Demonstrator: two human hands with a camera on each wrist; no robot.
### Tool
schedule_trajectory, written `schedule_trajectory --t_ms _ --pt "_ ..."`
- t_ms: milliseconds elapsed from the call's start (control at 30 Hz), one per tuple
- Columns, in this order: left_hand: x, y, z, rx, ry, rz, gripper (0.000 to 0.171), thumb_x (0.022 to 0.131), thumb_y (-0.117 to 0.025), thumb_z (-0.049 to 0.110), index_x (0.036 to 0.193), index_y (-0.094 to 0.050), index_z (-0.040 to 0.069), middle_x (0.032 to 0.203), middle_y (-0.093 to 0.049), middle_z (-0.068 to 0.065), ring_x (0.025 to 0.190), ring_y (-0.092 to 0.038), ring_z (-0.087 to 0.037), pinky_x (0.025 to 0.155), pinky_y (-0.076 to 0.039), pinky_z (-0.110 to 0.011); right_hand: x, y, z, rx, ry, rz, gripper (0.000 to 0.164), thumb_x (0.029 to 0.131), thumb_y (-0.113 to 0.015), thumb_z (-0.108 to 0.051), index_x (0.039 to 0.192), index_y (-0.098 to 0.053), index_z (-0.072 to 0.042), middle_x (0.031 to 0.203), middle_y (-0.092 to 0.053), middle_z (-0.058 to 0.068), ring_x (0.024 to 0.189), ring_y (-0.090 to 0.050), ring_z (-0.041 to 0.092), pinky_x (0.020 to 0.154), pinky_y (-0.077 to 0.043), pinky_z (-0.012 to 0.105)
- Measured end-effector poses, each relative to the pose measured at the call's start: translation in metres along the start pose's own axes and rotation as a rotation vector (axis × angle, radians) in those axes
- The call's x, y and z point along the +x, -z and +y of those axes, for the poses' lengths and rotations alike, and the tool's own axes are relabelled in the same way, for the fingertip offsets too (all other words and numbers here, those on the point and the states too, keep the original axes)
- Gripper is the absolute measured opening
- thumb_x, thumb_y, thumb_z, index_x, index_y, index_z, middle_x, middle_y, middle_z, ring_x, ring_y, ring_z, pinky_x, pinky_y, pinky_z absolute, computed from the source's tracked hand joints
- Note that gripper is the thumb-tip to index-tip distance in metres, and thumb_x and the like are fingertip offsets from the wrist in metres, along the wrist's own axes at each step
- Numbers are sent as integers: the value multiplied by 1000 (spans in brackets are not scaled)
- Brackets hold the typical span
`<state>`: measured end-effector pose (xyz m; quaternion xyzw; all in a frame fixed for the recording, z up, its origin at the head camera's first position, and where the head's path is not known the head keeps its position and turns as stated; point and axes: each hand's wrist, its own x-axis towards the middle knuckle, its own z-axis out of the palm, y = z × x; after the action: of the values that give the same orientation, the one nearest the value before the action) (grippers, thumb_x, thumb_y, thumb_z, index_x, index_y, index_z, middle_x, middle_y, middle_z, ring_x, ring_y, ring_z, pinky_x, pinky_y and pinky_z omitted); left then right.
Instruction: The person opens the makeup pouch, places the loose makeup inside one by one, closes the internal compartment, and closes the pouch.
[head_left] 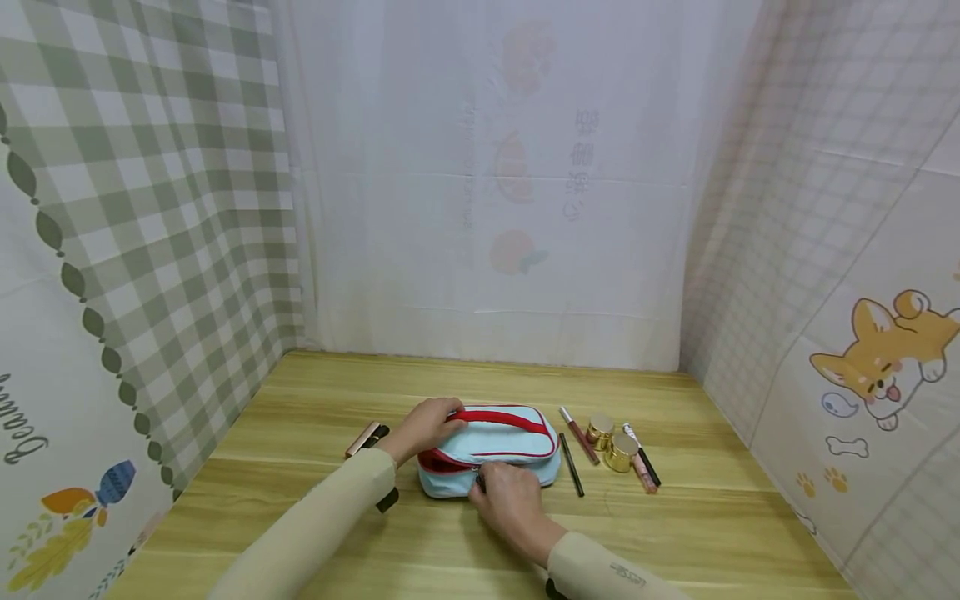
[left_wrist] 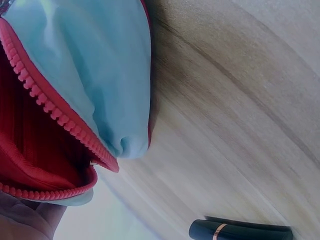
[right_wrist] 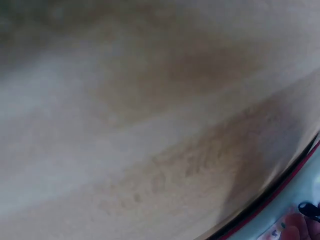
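A light blue cosmetic bag [head_left: 510,442] with red piping and a red top strap sits on the table, its zipper parted at the left end. My left hand [head_left: 427,427] grips the bag's top at that end. In the left wrist view, the red zipper teeth [left_wrist: 50,107] frame a red lining, and the left fingers [left_wrist: 30,220] lie along the lid's edge. At the bag's front, my right hand [head_left: 513,504] pinches the zipper's dark pull. The right wrist view catches the black pull [right_wrist: 309,210] beside the right fingertips [right_wrist: 295,227].
Right of the bag lie a dark pencil [head_left: 572,465], a lip gloss tube [head_left: 581,437], two gold-lidded jars [head_left: 621,454], a black-and-white pen [head_left: 647,462] and a pink tube [head_left: 645,477]. A rose-gold item [head_left: 362,439] and a black tube [left_wrist: 250,231] lie to the left.
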<state>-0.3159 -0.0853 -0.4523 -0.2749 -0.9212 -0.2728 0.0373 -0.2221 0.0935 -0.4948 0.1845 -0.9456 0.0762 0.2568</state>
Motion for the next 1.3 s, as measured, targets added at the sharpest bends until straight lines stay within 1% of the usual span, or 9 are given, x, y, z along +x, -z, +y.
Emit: schedule_trajectory --t_ms 100,167,267,400,467,600,867,1133,1300 --pt "-1 0 0 3 0 -15 12 94 -69 16 102 -66 7 95 -68 -4 84 -60 -18 78 -50 -39 -2 1 1 12 42 36 29 75 -70 -24 56 -49 -20 53 -54 -2 49 -56 21 41 -36 35" --pt "-2 1 0 5 1 -27 11 94 -69 15 102 -66 8 96 -68 -4 85 -60 -18 79 -50 -39 -4 3 1 40 52 24 25 79 -71 -23 59 -55 -19 58 -58 -3 54 -60 20 43 -39 36" --pt "-4 1 0 11 -3 -41 9 93 -69 12 100 -66 8 96 -68 -4 86 -60 -19 80 -50 -40 -6 10 2 135 6 -62 16 84 -74 -25 70 -68 -19 70 -65 -5 65 -65 19 50 -45 36" --pt "-5 0 -2 20 9 -66 7 93 -69 8 99 -66 10 99 -68 -4 90 -60 -20 83 -50 -41 -5 15 6 248 -93 -170 6 84 -78 -27 79 -76 -24 75 -68 -10 72 -66 16 54 -47 35" --pt "-5 -1 -3 27 4 -75 8 93 -68 7 99 -65 10 99 -67 -5 90 -60 -21 84 -50 -41 -4 16 8 240 -100 -187 9 84 -77 -28 76 -76 -26 71 -66 -10 69 -65 15 51 -45 34" --pt "-6 -3 -4 24 -13 -83 10 93 -66 3 100 -65 9 100 -68 -6 89 -60 -22 83 -50 -43 -3 18 11 173 -50 -179 17 86 -74 -29 69 -73 -27 64 -62 -11 61 -62 14 48 -43 35" --pt "-6 -4 -6 25 -19 -97 11 94 -65 4 104 -66 9 101 -68 -5 92 -61 -21 84 -51 -41 -4 19 16 249 -89 -185 9 79 -82 -27 74 -75 -28 71 -66 -18 70 -64 11 54 -45 32" --pt "-6 -6 -8 37 -37 -100 13 93 -65 1 104 -67 8 102 -69 -6 93 -62 -21 85 -51 -41 -5 22 21 200 -50 -156 8 77 -83 -29 73 -76 -29 71 -67 -17 67 -64 11 53 -44 31" --pt "-7 -6 -10 41 -43 -100 15 92 -65 -2 105 -68 6 104 -69 -7 96 -63 -22 86 -52 -41 -7 24 29 181 -90 -160 5 80 -81 -28 76 -78 -28 75 -69 -13 68 -65 14 53 -45 34"
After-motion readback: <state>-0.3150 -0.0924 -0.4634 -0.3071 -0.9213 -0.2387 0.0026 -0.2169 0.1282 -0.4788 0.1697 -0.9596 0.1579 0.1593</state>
